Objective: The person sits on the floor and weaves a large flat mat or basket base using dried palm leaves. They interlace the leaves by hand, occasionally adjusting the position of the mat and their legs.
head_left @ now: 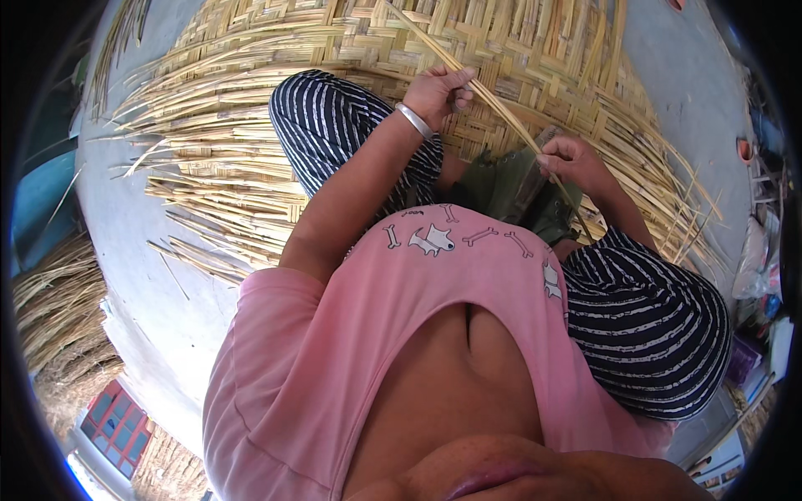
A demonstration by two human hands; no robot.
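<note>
I sit on a large woven mat (pixel 276 58) of pale bamboo strips spread on a grey concrete floor. A long thin bamboo strip (pixel 434 52) runs slantwise from the top middle down to the right. My left hand (pixel 440 92), with a silver bangle on the wrist, is closed around this strip. My right hand (pixel 571 160) pinches the same strip lower down, above a dark green cloth (pixel 508 188) lying between my knees. My knees are in dark trousers with white stripes, one on each side.
Loose unwoven strip ends (pixel 196 204) fan out from the mat's left edge onto the concrete floor (pixel 142 275). A heap of dry straw-like strips (pixel 54 317) lies at the far left. Bags and small items (pixel 756 267) crowd the right edge.
</note>
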